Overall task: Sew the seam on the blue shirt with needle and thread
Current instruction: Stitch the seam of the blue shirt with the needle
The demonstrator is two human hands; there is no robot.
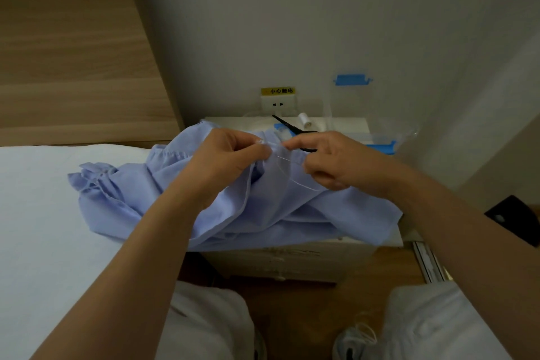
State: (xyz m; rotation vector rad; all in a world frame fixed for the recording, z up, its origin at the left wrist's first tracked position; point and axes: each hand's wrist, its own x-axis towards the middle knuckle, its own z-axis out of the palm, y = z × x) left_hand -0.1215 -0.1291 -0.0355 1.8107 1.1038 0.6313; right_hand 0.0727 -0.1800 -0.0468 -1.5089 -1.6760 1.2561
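Note:
The blue shirt lies bunched over the white nightstand and the bed's edge. My left hand pinches a raised fold of the shirt at its seam. My right hand is just to the right of it, fingers curled, its index finger pointing toward the fold. A thin white thread loops from the seam down past my right hand's fingers. The needle is too small to make out.
Black scissors and a white thread spool lie at the back of the nightstand, by a blue-edged clear bag. A wall socket sits behind. The white bed is on the left, a wooden headboard above it.

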